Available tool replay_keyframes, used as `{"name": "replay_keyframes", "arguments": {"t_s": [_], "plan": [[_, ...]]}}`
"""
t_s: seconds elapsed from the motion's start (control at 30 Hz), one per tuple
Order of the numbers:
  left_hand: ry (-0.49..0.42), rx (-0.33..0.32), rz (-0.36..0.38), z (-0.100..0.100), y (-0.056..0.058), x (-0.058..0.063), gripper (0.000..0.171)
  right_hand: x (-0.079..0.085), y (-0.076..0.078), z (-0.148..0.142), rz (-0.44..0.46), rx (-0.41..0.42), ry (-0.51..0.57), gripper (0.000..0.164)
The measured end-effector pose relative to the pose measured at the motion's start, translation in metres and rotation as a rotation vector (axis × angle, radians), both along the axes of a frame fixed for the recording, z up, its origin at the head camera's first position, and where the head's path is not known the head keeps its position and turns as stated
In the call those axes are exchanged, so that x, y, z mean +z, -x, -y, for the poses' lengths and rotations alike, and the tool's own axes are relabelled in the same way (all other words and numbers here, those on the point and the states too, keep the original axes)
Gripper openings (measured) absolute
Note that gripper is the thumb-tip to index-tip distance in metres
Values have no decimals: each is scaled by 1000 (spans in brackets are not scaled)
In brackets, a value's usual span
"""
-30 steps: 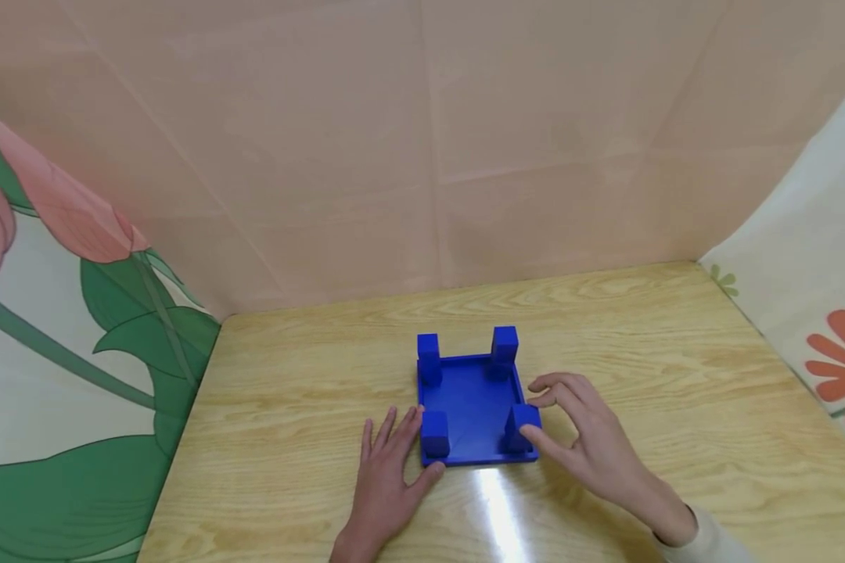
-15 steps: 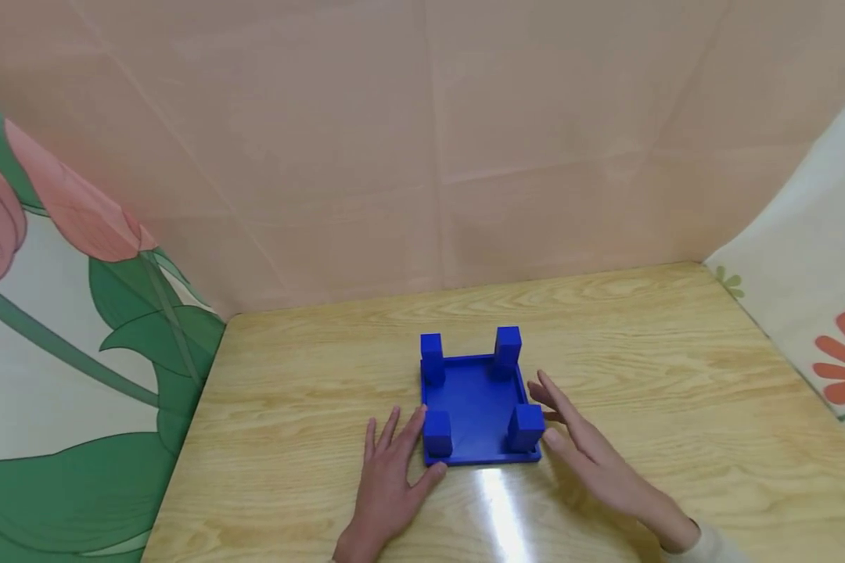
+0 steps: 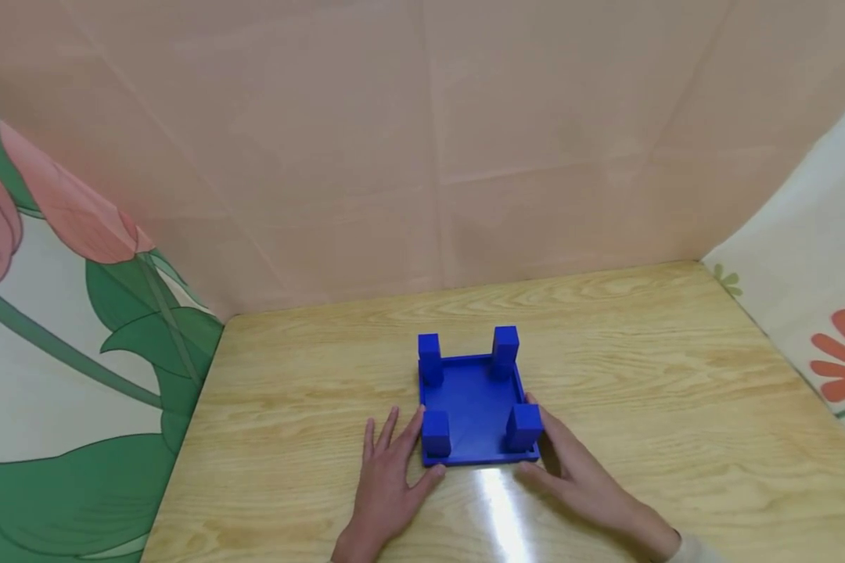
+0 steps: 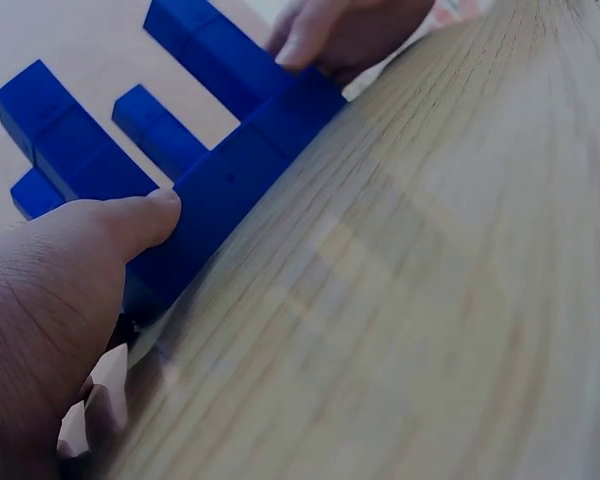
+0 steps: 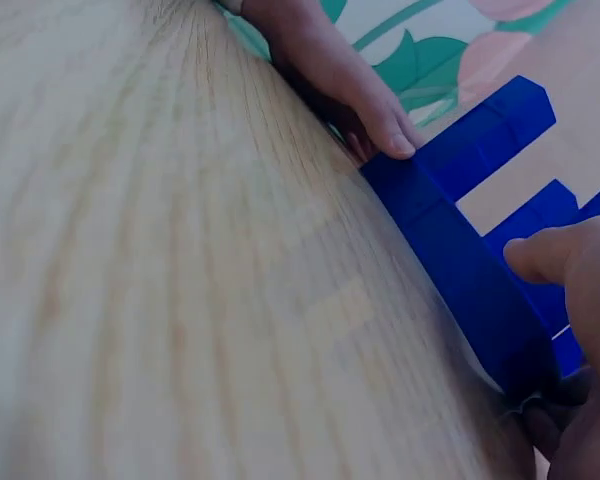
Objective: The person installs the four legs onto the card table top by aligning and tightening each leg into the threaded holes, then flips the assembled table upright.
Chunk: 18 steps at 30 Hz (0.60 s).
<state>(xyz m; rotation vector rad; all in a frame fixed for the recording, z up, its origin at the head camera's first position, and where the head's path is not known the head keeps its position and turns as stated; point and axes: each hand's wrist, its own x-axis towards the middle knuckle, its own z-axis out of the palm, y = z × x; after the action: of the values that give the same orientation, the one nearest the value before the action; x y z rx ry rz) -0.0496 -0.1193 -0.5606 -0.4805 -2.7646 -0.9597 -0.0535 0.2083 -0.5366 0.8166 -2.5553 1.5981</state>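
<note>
A shallow blue square base [image 3: 475, 399] with a low rim lies on the wooden table. An upright blue block post stands at each corner, including the near left post [image 3: 436, 434] and near right post [image 3: 524, 427]. My left hand [image 3: 389, 489] rests at the near left corner, fingers spread and straight, the index along the left side. Its thumb [image 4: 145, 222] touches the front wall in the left wrist view. At the near right corner, my right hand [image 3: 583, 481] has its fingers along the right side and its thumb [image 5: 545, 255] at the front wall.
The wood-grain table [image 3: 310, 367] extends around the base on all sides. A plain pinkish cloth [image 3: 338, 156] hangs behind it. Flower-printed cloths stand at the left [image 3: 49, 375] and right [image 3: 817, 313]. A bright reflection lies on the table in front.
My right hand has drawn back from the near right post and come lower, round the base's near right corner. My left hand and the base look unmoved.
</note>
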Motion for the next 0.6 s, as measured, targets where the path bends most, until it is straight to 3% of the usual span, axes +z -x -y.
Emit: {"name": "replay_keyframes", "arguments": {"t_s": [0.3,0.6], "plan": [[3,0,33,0,0,1,88,-8,5,1,-79,-81,-70,103],[15,-11,59,0,1,2,94,-7,6,6,9,-185,-212,113]]}}
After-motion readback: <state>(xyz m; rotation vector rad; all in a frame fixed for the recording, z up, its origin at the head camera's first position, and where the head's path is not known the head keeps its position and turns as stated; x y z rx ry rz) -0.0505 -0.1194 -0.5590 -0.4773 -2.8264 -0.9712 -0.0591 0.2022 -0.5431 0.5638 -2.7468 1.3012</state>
